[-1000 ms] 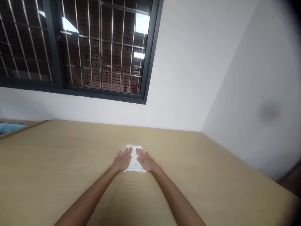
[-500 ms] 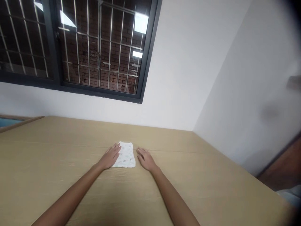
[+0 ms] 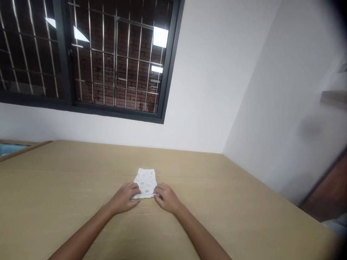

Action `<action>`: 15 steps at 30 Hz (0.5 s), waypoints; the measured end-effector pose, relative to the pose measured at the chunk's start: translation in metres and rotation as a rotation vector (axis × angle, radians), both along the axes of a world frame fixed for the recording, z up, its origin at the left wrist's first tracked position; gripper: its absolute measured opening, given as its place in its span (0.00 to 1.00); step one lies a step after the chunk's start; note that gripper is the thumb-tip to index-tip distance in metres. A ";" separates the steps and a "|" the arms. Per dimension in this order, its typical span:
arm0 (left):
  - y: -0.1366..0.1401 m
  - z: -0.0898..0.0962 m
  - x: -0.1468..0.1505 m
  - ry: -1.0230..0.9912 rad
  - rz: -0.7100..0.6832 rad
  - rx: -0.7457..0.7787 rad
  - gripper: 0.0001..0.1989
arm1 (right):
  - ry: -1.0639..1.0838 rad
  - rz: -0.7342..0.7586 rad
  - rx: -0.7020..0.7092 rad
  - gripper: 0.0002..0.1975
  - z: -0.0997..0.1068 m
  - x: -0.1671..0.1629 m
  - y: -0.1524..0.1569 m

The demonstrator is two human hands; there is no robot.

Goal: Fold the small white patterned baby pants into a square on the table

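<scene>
A small white cloth (image 3: 146,180) with a faint printed pattern lies on the tan surface (image 3: 89,162) in front of me. Its near edge is slightly raised or rolled. My left hand (image 3: 125,198) pinches the near left corner, thumb below and fingers above. At the near right corner, my right hand (image 3: 166,198) has its fingers and thumb closed on the same edge. The far part of the cloth lies flat, and the corners under my fingers are hidden.
A white wall (image 3: 200,90) stands behind the surface, with a dark-framed barred window (image 3: 119,112) at the upper left. At the far left is a wooden edge (image 3: 27,150) with something blue beyond it. A brown panel (image 3: 328,191) shows at the right.
Both hands have come back toward me, from beside the cloth to its near corners, and have closed on that edge. The left hand no longer lies flat on the cloth. The view has shifted slightly.
</scene>
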State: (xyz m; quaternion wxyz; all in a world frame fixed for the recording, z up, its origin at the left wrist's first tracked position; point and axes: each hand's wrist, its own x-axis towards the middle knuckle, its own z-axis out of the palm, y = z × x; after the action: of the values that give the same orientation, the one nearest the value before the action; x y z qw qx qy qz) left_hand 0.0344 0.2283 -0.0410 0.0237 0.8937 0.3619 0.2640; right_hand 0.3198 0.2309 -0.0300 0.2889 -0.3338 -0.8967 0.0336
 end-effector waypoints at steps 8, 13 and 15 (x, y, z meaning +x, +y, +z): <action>-0.008 0.003 0.014 0.034 0.026 0.013 0.11 | 0.003 -0.077 -0.070 0.12 0.013 -0.001 -0.026; -0.010 0.006 0.013 -0.013 -0.006 -0.026 0.10 | -0.018 -0.060 -0.080 0.11 0.011 -0.004 -0.027; -0.012 0.008 0.012 -0.035 -0.009 -0.045 0.10 | -0.008 -0.053 -0.083 0.10 0.010 -0.005 -0.026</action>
State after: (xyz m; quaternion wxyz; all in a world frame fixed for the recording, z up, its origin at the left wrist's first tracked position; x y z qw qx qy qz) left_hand 0.0459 0.2163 -0.0327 0.0513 0.8898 0.3633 0.2714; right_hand 0.3150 0.2048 -0.0195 0.2719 -0.3695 -0.8864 0.0619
